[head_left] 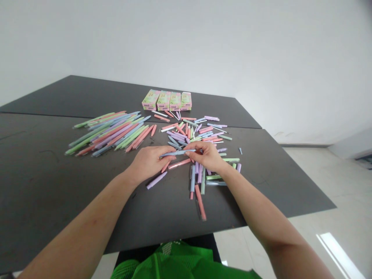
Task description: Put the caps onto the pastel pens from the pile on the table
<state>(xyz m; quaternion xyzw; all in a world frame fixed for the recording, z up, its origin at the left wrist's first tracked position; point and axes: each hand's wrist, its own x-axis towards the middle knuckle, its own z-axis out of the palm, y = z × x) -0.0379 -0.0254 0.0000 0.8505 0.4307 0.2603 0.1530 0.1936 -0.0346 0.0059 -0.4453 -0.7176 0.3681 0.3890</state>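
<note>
Both of my hands meet over the middle of the table, holding a light blue pen [178, 152] level between them. My left hand [149, 162] pinches its left end, and my right hand [207, 155] grips the right end with thumb and fingers. Beneath and behind the hands spreads a loose heap of pastel pen parts [177, 135] in pink, purple, blue and green, with thin white sticks among them. A purple pen part [157, 180] lies just below my left hand. Several clear-ended barrels, one of them pink [200, 202], lie below my right hand.
On the left rests a big pile of full-length pens [109, 133]. Small pink and green boxes [170, 101] stand in a row toward the back. The dark table [87, 217] reaches to a white wall, and its right edge drops to a pale tiled floor [334, 182].
</note>
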